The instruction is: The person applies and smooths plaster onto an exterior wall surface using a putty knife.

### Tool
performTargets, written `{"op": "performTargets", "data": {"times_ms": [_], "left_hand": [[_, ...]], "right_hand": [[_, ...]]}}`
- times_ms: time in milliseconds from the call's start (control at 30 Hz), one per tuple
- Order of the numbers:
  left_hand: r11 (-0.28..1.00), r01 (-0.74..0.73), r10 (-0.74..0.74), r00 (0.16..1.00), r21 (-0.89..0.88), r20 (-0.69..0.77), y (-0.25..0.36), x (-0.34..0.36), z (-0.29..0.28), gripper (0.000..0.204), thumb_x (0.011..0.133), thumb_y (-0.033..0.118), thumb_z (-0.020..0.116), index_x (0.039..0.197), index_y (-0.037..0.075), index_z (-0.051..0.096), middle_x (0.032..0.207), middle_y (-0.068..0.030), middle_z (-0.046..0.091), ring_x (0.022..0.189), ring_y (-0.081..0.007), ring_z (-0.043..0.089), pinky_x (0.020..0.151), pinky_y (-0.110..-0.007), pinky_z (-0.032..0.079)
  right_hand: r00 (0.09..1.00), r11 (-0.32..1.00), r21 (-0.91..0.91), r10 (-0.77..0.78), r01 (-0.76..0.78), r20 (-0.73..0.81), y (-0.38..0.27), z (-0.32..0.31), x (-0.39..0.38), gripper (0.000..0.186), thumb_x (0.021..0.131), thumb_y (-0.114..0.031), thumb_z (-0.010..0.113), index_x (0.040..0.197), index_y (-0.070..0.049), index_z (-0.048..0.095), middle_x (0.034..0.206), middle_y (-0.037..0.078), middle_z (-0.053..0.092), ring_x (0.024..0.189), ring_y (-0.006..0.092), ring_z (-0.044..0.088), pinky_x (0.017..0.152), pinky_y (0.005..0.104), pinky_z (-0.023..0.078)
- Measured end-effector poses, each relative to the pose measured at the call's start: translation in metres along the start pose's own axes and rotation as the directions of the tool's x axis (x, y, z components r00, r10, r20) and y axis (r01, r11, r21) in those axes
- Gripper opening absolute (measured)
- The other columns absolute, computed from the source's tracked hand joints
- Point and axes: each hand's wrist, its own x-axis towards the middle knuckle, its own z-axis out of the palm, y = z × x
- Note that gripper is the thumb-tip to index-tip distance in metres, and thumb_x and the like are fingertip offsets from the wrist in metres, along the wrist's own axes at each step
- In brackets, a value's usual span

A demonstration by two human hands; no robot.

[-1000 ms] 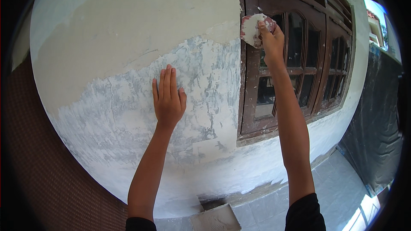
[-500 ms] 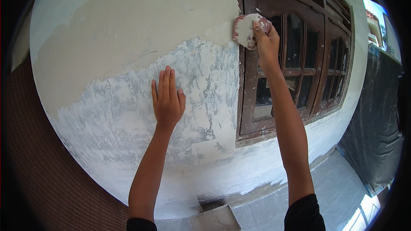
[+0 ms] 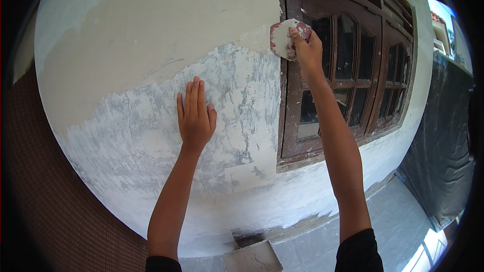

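My left hand (image 3: 195,116) lies flat against the patchy white-and-grey plaster of the wall (image 3: 151,121), fingers stretched upward, holding nothing. In my right hand (image 3: 308,53) is a reddish putty scraper (image 3: 280,40) caked with pale dried filler. The thumb presses on its face; the other fingers are behind it, mostly hidden. The scraper's left part overlaps the wall beside the upper left edge of the brown window frame (image 3: 283,111). Whether its edge touches the wall I cannot tell. Above the patchy area runs a smoother beige coat.
Brown wooden window shutters (image 3: 348,75) with glass panes stand at the right. Below lie grey floor tiles (image 3: 322,244) and a putty-smeared tray or board (image 3: 254,258). A dark plastic sheet (image 3: 433,146) hangs at far right, a brown woven surface (image 3: 60,186) at far left.
My right hand has moved slightly left and down with the scraper, which overlaps more of the wall strip by the frame. My left hand keeps its place on the wall.
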Motion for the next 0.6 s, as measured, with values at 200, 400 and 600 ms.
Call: {"op": "performTargets", "data": {"times_ms": [200, 400, 600], "left_hand": [[1.0, 0.009, -0.009, 1.0, 0.007, -0.005, 0.002, -0.001, 0.002, 0.052, 0.096, 0.015, 0.047, 0.145, -0.001, 0.045, 0.151, -0.0135, 0.047, 0.142, -0.0276, 0.041, 0.119, -0.049, 0.027], [1.0, 0.006, -0.006, 1.0, 0.003, -0.002, 0.0, -0.001, 0.001, 0.052, 0.096, 0.015, 0.048, 0.145, 0.0, 0.045, 0.151, -0.0134, 0.047, 0.142, -0.0276, 0.041, 0.119, -0.05, 0.027], [1.0, 0.009, -0.009, 1.0, -0.007, 0.003, 0.001, 0.0, 0.003, 0.053, 0.095, 0.015, 0.048, 0.145, 0.0, 0.045, 0.15, -0.0133, 0.047, 0.142, -0.0275, 0.041, 0.119, -0.049, 0.027]], "right_hand": [[0.996, 0.956, 0.279, 0.093, -0.089, -0.001, 0.0, -0.009, -0.003, 0.031, 0.094, -0.023, 0.071, 0.112, 0.001, 0.065, 0.101, 0.008, 0.07, 0.088, 0.0122, 0.064, 0.078, 0.0313, 0.053], [0.992, 0.989, 0.077, 0.125, -0.122, -0.032, 0.005, -0.006, 0.002, 0.031, 0.094, -0.023, 0.07, 0.113, 0.001, 0.065, 0.102, 0.008, 0.07, 0.088, 0.0144, 0.066, 0.078, 0.0305, 0.053], [0.997, 0.996, -0.047, -0.076, 0.075, -0.017, 0.006, 0.008, -0.004, 0.031, 0.094, -0.023, 0.07, 0.111, 0.003, 0.065, 0.101, 0.01, 0.07, 0.087, 0.0148, 0.067, 0.077, 0.0309, 0.055]]}}
